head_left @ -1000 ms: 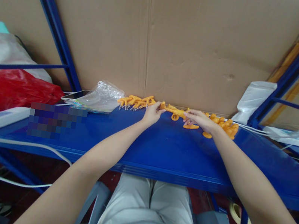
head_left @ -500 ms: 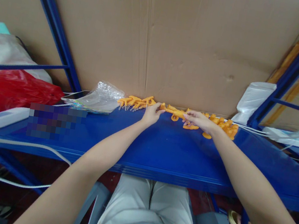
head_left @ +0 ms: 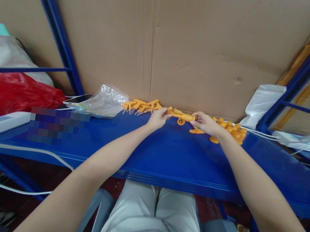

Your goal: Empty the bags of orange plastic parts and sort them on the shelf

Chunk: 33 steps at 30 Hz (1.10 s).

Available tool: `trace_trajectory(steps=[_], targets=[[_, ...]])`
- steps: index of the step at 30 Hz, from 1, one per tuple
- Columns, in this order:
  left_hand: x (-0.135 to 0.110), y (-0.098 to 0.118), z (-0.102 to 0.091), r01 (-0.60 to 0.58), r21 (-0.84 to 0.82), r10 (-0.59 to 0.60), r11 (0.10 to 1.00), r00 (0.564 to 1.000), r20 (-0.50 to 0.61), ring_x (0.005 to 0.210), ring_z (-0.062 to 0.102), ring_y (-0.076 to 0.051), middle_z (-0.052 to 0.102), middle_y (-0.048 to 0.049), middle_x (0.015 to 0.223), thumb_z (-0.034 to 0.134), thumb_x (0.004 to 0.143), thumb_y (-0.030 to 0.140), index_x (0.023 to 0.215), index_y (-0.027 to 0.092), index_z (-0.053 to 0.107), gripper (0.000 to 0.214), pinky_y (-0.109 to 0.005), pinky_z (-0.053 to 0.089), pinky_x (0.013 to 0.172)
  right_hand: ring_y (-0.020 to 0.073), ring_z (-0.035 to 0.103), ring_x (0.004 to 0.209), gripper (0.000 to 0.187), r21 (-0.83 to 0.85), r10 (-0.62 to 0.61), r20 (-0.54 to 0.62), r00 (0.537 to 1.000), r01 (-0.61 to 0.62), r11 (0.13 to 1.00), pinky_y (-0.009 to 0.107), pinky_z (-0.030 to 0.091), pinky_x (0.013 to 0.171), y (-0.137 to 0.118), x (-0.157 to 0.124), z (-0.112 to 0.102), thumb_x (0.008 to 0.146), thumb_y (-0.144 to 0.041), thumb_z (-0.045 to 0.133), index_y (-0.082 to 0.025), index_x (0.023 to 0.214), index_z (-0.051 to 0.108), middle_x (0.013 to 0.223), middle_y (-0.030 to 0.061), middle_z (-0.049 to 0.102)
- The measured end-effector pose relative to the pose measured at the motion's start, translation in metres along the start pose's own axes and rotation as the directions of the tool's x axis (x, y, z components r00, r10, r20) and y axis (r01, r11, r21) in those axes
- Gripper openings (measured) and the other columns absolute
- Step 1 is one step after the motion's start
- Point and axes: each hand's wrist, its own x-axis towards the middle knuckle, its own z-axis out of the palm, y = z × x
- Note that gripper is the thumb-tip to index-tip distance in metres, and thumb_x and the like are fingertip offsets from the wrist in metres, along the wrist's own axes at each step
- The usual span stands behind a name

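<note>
An orange plastic tube-like piece with ringed ends lies level between my two hands, just above the back of the table. My left hand is closed on its left end, thumb and fingers pinching it. At the right end, my right hand grips the piece with its fingertips. Beneath the tube lies a small round orange part. A flat orange piece rests just below my right hand. Left of my left hand are several branched orange pieces with small metal springs or screws beside them.
More orange parts are heaped right of my right hand on the blue table. Clear plastic bags and a red bag sit at left. A cardboard wall stands behind; a white pouch leans at right.
My right hand has shifted slightly right and its fingers have drawn back to the tube's right end, so more of the tube shows. My left hand stays almost in place.
</note>
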Motion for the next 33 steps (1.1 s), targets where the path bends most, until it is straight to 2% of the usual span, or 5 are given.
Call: trace_trajectory(steps=[9,14,22,26,33], targets=[[-0.003,0.008,0.003,0.2,-0.128,-0.19,0.971,0.978,0.086,0.053,0.064,-0.011,0.069,-0.0001,0.064,0.064,0.09,0.015,0.073,0.017,0.056,0.019,-0.022,0.051,0.057,0.0178,0.059,0.072,0.028,-0.46,-0.124,-0.041,0.991,0.091,0.883,0.031,0.049,0.07,0.002,-0.001,-0.003,0.077,-0.026,0.072,-0.024,0.097,0.052,0.078,-0.0016,0.061],[-0.005,0.013,0.001,0.272,-0.151,-0.256,0.95,0.96,0.114,0.052,0.063,-0.009,0.07,-0.0006,0.066,0.062,0.091,0.015,0.075,0.017,0.057,0.017,-0.019,0.05,0.054,0.0189,0.059,0.073,0.032,-0.487,-0.163,-0.029,0.986,0.129,0.864,0.029,0.045,0.066,-0.001,-0.001,-0.003,0.074,-0.026,0.071,-0.024,0.099,0.052,0.082,0.0006,0.062],[-0.004,0.003,0.002,0.171,-0.15,-0.16,0.974,0.984,0.08,0.057,0.064,-0.01,0.071,-0.0006,0.07,0.064,0.088,0.017,0.076,0.018,0.057,0.014,-0.018,0.049,0.052,0.022,0.063,0.081,0.033,-0.509,-0.212,-0.004,0.977,0.18,0.842,0.032,0.048,0.072,0.004,0.0,-0.001,0.074,-0.032,0.071,-0.021,0.103,0.059,0.092,0.0053,0.068],[-0.004,0.003,0.002,0.173,-0.119,-0.165,0.978,0.984,0.074,0.06,0.065,-0.011,0.07,0.0003,0.07,0.063,0.088,0.017,0.078,0.018,0.057,0.012,-0.019,0.049,0.053,0.0237,0.066,0.084,0.033,-0.536,-0.166,0.03,0.986,0.156,0.83,0.034,0.051,0.078,-0.001,-0.003,0.0,0.08,-0.033,0.067,-0.019,0.11,0.066,0.1,0.0098,0.072],[-0.005,0.004,0.005,0.174,-0.126,-0.164,0.977,0.983,0.084,0.064,0.067,-0.013,0.072,-0.0012,0.074,0.062,0.087,0.016,0.078,0.018,0.057,0.011,-0.02,0.052,0.056,0.0233,0.068,0.085,0.032,-0.583,-0.147,0.05,0.988,0.148,0.799,0.033,0.052,0.079,-0.004,-0.001,-0.001,0.078,-0.022,0.065,-0.021,0.11,0.071,0.098,0.0072,0.075]])
